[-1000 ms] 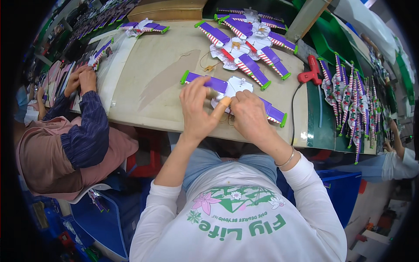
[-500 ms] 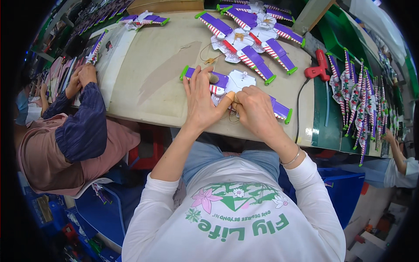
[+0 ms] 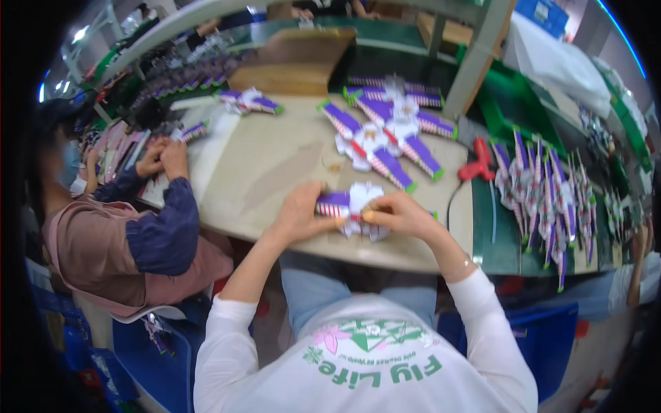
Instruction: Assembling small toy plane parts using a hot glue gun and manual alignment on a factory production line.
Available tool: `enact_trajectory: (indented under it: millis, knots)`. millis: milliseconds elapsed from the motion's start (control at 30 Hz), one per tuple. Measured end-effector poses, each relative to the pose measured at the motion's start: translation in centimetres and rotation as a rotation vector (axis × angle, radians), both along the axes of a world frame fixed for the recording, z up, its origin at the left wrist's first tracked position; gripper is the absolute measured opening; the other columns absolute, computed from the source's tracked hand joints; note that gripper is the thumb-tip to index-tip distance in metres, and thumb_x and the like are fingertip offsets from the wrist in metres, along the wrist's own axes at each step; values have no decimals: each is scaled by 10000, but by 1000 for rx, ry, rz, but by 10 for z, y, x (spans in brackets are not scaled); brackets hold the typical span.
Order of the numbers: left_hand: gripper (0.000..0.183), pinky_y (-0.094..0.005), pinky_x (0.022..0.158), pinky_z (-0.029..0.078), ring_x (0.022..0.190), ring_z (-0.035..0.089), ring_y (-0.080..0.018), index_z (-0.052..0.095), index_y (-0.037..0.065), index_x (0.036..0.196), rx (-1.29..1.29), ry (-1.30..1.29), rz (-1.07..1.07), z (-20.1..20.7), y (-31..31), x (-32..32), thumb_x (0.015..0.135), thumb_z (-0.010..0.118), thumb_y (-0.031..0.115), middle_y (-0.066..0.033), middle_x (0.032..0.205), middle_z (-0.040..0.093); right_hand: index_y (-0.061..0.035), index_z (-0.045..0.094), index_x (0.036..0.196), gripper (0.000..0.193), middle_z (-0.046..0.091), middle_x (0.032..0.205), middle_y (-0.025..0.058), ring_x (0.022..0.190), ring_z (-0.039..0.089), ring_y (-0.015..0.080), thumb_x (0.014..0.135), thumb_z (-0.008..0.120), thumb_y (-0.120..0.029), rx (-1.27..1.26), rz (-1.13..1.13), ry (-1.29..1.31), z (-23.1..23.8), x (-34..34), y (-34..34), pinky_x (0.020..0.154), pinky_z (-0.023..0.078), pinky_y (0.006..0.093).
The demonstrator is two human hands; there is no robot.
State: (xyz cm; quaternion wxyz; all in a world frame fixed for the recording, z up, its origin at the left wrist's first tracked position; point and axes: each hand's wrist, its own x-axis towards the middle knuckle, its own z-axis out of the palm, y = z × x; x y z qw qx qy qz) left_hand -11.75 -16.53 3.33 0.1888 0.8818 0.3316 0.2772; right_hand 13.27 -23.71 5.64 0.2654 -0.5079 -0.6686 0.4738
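Observation:
A toy wing set [image 3: 362,199], with a white middle, purple wings and red-and-white striped edges, lies at the near edge of the table between my hands. My left hand [image 3: 301,215] is closed round its left wing, thumb along the striped edge, covering that wing's tip. Over the right part of the set, my right hand [image 3: 403,215] pinches at the white middle. Blur and fingers hide whether something small is in that pinch. Beyond my hands, several like wing sets [image 3: 377,143] lie overlapped in a pile.
A red glue gun [image 3: 479,162] with a dark cord stands right of the pile. Farther right, wing sets [image 3: 533,193] are stacked on edge near a green bin [image 3: 513,103]. At left, a co-worker's hands [image 3: 165,158] hold a similar piece. A post [image 3: 478,58] rises behind.
The view has tilted up, showing more of the far side. My left hand's fingers have gone from spread over the wing to wrapped round its end. The right hand still pinches at the middle.

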Motion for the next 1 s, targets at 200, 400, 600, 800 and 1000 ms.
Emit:
enact_trajectory:
  millis: [200,400,600,800,1000]
  knots:
    - [545,-417,749,493,891,614,-361,529,41,1033,-137,53,-121,7,-18,-40,705,809,375,-182,941,603,29,636,1017,283,672,847,108,725,631,156,798,722,-129,360,-539,-75,-9,46,29,667,512,293]
    - [547,-270,828,482,955,598,-119,526,34,1068,-747,-275,-182,19,-24,-101,653,877,92,-24,967,582,56,538,1113,574,573,1099,230,1017,563,365,703,793,-255,465,-441,-556,-29,49,54,858,471,443]
    - [478,-239,737,501,864,605,-98,500,50,1039,-601,-706,54,29,47,-57,686,817,-10,-28,973,597,82,352,1274,586,475,1107,299,959,539,480,793,634,-99,425,-546,-509,-24,1,49,795,473,528]
    - [457,-279,736,491,865,605,-143,513,51,1007,-311,-779,305,16,185,-1,648,793,8,-49,950,599,111,374,1297,600,505,999,249,828,602,417,727,554,54,606,-510,-623,-43,-26,10,654,516,474]
    - [517,-466,832,478,951,619,-366,535,61,1060,-57,-265,801,38,278,53,640,803,198,-192,1012,638,104,404,1282,571,528,960,219,808,617,374,739,554,8,565,-493,-631,-32,-26,13,638,527,442]
